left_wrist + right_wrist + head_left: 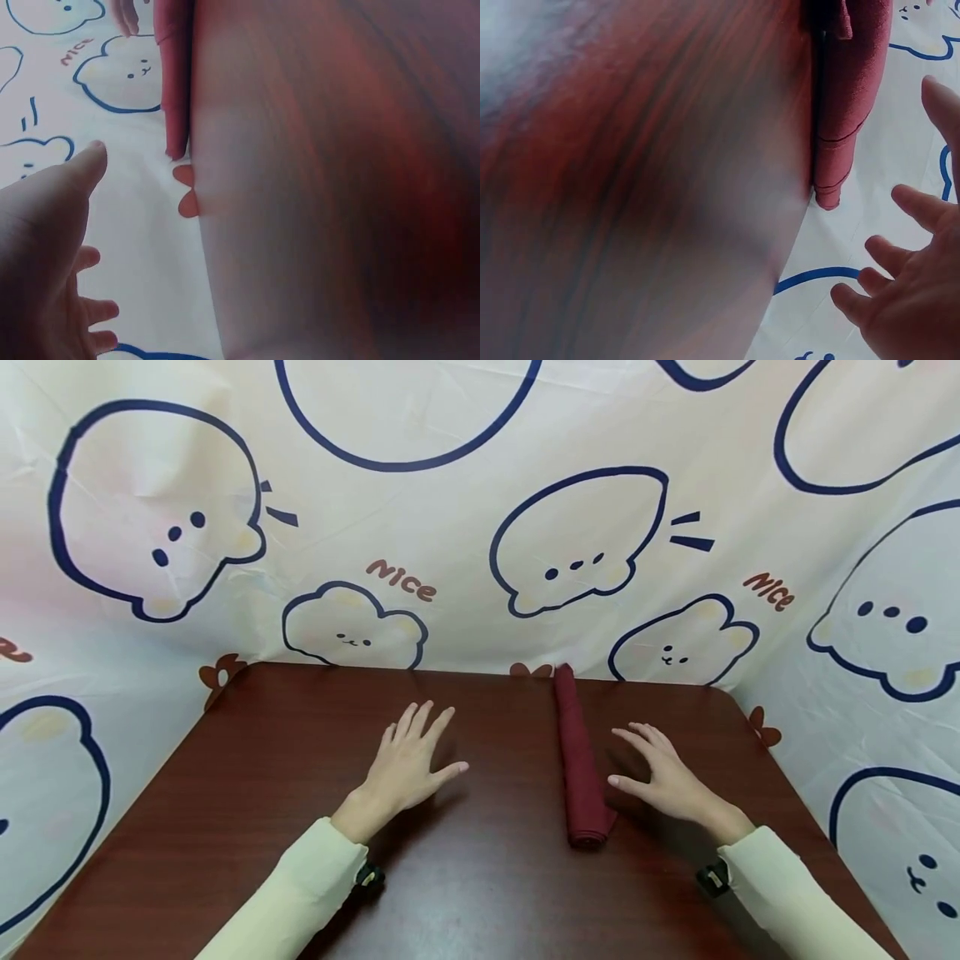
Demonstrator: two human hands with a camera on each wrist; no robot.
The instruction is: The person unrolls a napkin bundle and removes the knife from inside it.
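Observation:
A dark red roll of cloth (pixel 579 760) lies lengthwise on the brown table, its far end at the back edge and its spiral end facing me. Beside its right side, the right hand (pixel 667 777) hovers with fingers spread and slightly bent, holding nothing. To the left of the roll, farther off, the left hand (pixel 405 766) is held over the table, fingers apart and thumb pointing toward the cloth. In the right wrist view the cloth roll (pixel 847 97) shows a few creases near its narrower far end. The left wrist view shows the roll (pixel 175 82) beyond the thumb.
The wood-grain table (pixel 300 735) is bordered at the back and sides by a pale curtain (pixel 465 535) printed with blue-outlined cartoon faces. Dark wrist devices (pixel 369 875) sit at both pale sleeve cuffs. Shadows of the hands fall on the tabletop.

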